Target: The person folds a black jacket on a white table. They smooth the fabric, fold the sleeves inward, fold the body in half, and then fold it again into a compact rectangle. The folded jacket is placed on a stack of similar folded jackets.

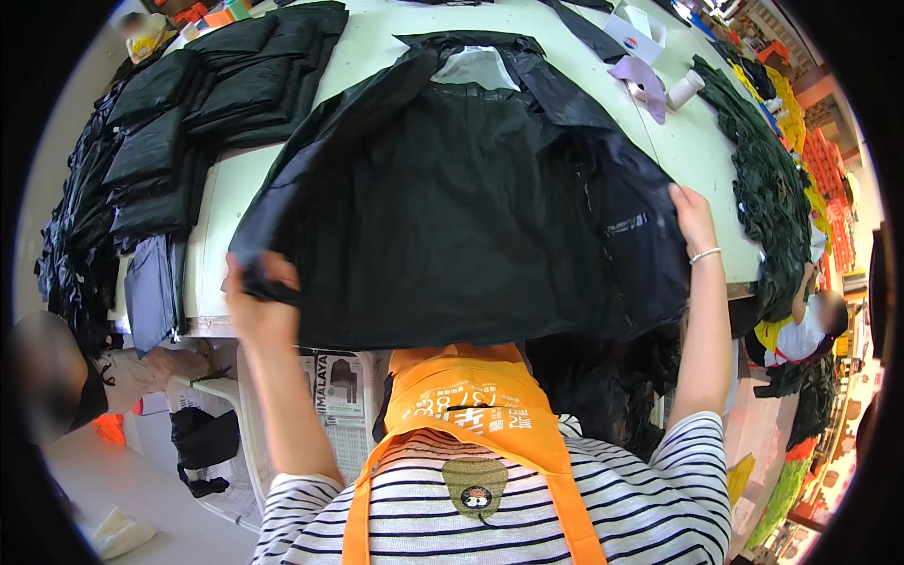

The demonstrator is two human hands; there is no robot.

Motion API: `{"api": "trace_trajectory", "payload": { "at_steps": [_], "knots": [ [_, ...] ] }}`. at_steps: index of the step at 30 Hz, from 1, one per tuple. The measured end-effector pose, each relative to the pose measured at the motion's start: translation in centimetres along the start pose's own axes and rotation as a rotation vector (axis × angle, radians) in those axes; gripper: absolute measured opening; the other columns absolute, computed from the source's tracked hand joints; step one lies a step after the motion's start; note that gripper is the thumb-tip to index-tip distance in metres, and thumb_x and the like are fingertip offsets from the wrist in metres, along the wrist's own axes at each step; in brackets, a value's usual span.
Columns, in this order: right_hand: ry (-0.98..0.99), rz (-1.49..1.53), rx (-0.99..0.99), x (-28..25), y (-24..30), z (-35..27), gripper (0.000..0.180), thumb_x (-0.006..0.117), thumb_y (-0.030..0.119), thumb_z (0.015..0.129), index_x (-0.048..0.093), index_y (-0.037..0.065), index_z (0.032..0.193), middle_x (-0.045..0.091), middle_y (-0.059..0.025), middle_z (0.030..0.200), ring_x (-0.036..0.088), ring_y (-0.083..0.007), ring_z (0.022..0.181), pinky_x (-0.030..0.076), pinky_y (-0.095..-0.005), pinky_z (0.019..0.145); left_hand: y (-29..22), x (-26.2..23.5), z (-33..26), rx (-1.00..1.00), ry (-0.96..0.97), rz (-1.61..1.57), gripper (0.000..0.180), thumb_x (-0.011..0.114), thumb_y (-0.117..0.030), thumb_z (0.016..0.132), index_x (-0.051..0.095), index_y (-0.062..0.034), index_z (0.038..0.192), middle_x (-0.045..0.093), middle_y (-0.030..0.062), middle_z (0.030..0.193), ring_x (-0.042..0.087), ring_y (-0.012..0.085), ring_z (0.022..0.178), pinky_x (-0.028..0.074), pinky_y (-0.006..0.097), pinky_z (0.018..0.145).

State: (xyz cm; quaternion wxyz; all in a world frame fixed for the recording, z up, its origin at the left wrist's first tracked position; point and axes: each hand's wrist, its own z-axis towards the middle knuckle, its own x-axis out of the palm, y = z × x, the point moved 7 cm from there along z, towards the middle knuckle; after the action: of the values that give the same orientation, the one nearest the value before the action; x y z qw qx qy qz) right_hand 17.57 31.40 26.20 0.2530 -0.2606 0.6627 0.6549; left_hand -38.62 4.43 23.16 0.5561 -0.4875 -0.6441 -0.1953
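A black jacket point(443, 207) lies spread open on the pale table, its collar at the far end and its dark lining showing. White lining or table shows through at the neck. My left hand point(262, 292) grips the jacket's left front edge near the hem, fingers curled round the cloth. On the other side my right hand point(693, 221) pinches the right front edge, thumb and fingers closed on it. Between my hands, the hem hangs slightly over the table's near edge, close to my orange apron point(471, 391).
Stacks of folded black garments point(240, 94) fill the table's left side. A heap of dark cloth point(753, 179) runs along the right edge. Farther back stand a white box point(636, 33), a lilac cloth point(640, 87) and a white cylinder point(686, 89). Other people are at both sides.
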Motion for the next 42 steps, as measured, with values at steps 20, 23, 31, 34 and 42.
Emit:
{"api": "trace_trajectory", "payload": {
  "at_steps": [20, 23, 31, 34, 42],
  "knots": [
    [0.448, 0.510, 0.154, 27.0, -3.4, -16.3, 0.027, 0.053, 0.021, 0.093, 0.059, -0.002, 0.081, 0.064, -0.0108, 0.075, 0.059, -0.0246, 0.065, 0.045, -0.0359, 0.063, 29.2, -13.2, -3.5, -1.012, -0.040, 0.735, 0.030, 0.075, -0.012, 0.079, 0.064, 0.0054, 0.101, 0.067, 0.0124, 0.099, 0.065, 0.0227, 0.087, 0.052, 0.034, 0.079],
    [0.478, 0.977, 0.482, 25.4, -4.7, -17.6, 0.026, 0.056, 0.023, 0.093, 0.065, -0.001, 0.093, 0.068, -0.0039, 0.084, 0.063, -0.0135, 0.076, 0.048, -0.0279, 0.073, 29.1, -12.9, -3.5, -1.002, 0.018, 0.662, 0.027, 0.074, -0.010, 0.079, 0.064, 0.0056, 0.099, 0.067, 0.0129, 0.100, 0.065, 0.0228, 0.088, 0.052, 0.035, 0.079],
    [0.195, -0.227, -0.203, 20.8, 5.5, -21.7, 0.026, 0.068, 0.027, 0.080, 0.056, 0.005, 0.086, 0.062, -0.0115, 0.086, 0.061, -0.0302, 0.084, 0.049, -0.0394, 0.072, 30.1, -13.3, -3.5, -0.725, -0.093, 0.896, 0.018, 0.073, -0.007, 0.078, 0.066, 0.0043, 0.091, 0.068, 0.0109, 0.089, 0.065, 0.0222, 0.077, 0.052, 0.034, 0.072],
    [0.119, -0.280, -0.185, 22.9, 3.3, -22.3, 0.020, 0.068, 0.022, 0.080, 0.059, 0.004, 0.084, 0.064, -0.0132, 0.082, 0.062, -0.0315, 0.075, 0.050, -0.0403, 0.067, 29.8, -12.9, -3.9, -0.711, -0.141, 0.927, 0.017, 0.074, -0.009, 0.078, 0.067, 0.0034, 0.087, 0.067, 0.0097, 0.086, 0.064, 0.0204, 0.075, 0.051, 0.032, 0.069],
    [0.439, 0.783, 0.561, 24.5, -2.1, -22.7, 0.014, 0.069, 0.019, 0.087, 0.061, 0.009, 0.081, 0.057, 0.0032, 0.067, 0.051, -0.0045, 0.055, 0.040, -0.0180, 0.050, 29.0, -12.3, -4.0, -0.540, -0.078, 1.051, 0.026, 0.078, -0.013, 0.076, 0.067, 0.0059, 0.089, 0.067, 0.0098, 0.089, 0.063, 0.0181, 0.074, 0.050, 0.029, 0.067]
  ]
}}
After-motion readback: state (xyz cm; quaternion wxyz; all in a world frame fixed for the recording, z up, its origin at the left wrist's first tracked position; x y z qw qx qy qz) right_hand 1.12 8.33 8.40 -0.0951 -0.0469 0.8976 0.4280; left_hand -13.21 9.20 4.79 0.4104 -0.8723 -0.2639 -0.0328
